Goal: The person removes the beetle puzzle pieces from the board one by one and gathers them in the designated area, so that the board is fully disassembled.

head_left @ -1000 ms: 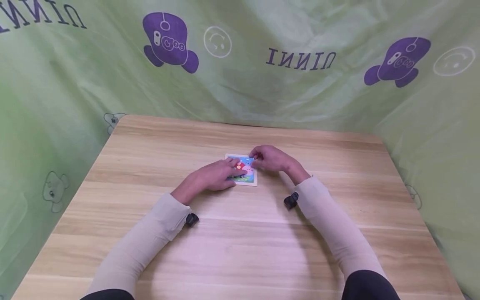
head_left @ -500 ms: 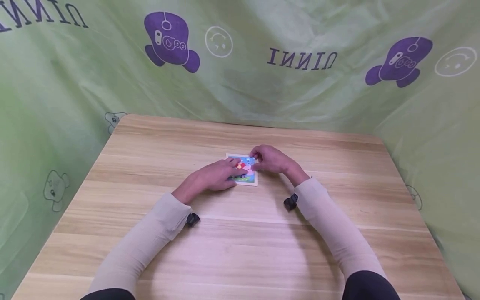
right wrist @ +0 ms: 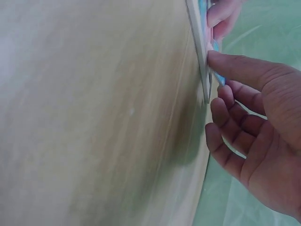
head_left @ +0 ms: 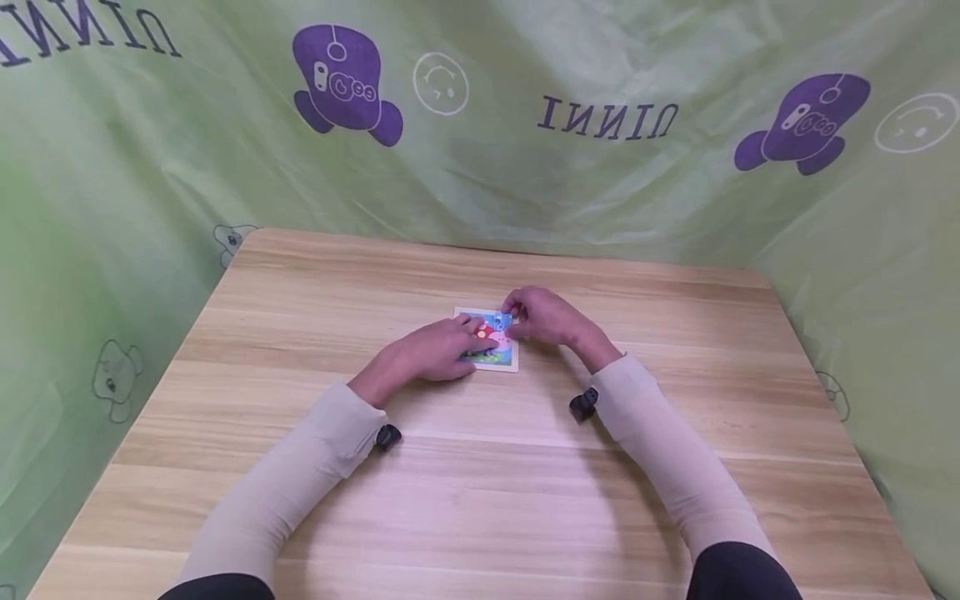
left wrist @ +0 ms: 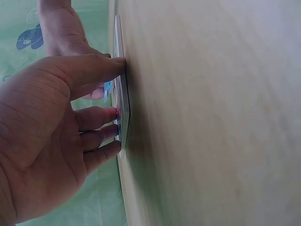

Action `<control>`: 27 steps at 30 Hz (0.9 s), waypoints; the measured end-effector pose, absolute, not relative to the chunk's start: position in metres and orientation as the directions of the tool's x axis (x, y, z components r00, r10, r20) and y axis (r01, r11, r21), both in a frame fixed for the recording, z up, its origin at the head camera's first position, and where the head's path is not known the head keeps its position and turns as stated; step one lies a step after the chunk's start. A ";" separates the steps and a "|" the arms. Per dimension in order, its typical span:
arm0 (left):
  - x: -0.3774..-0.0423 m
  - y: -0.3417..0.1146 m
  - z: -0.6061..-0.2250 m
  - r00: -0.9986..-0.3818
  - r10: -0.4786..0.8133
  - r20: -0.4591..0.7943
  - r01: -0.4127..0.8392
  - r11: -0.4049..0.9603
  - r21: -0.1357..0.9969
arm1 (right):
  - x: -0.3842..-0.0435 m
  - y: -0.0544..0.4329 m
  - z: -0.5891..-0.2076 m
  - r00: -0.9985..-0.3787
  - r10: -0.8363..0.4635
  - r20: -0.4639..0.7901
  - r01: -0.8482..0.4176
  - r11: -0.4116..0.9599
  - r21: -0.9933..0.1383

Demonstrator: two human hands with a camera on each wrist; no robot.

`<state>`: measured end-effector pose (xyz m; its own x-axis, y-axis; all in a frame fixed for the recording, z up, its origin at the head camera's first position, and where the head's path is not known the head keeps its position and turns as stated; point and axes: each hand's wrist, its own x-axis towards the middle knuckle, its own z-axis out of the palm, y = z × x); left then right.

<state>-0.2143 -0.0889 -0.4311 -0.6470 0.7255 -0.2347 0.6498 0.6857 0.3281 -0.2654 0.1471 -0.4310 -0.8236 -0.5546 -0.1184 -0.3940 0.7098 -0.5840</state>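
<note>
A small square picture puzzle (head_left: pixel 497 357) with a pale frame lies on the table, its picture blue, red, pink and green. My left hand (head_left: pixel 433 348) rests on its left part, fingers spread over the picture and thumb (left wrist: pixel 115 67) at the near edge. At the far right corner my right hand (head_left: pixel 546 317) pinches a small blue puzzle piece (right wrist: pixel 219 79) between thumb and index finger. That piece tilts up from the board in both wrist views. The other fingers of the right hand are loosely bent beside the frame. Fingers cover part of the picture.
The wood-grain table (head_left: pixel 480 500) spreads around the puzzle on all sides. A green printed curtain (head_left: pixel 495 183) hangs behind the far edge and along both sides. Small black cameras (head_left: pixel 582 405) sit at both sleeve cuffs.
The blue piece at the far right corner has tilted up in the right hand's fingertips, which have moved slightly. The left hand stays on the puzzle. The head view has shifted a little.
</note>
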 end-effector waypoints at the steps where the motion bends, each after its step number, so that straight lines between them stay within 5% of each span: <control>1: -0.214 -0.089 -0.431 -0.646 0.725 -0.237 0.649 0.686 0.330 | -0.265 0.148 -0.431 -0.824 -0.554 -0.117 -0.394 0.709 -0.585; 27: -0.209 -0.094 -0.436 -0.640 0.745 -0.191 0.676 0.663 0.321 | -0.258 0.170 -0.411 -0.869 -0.492 -0.057 -0.366 0.715 -0.596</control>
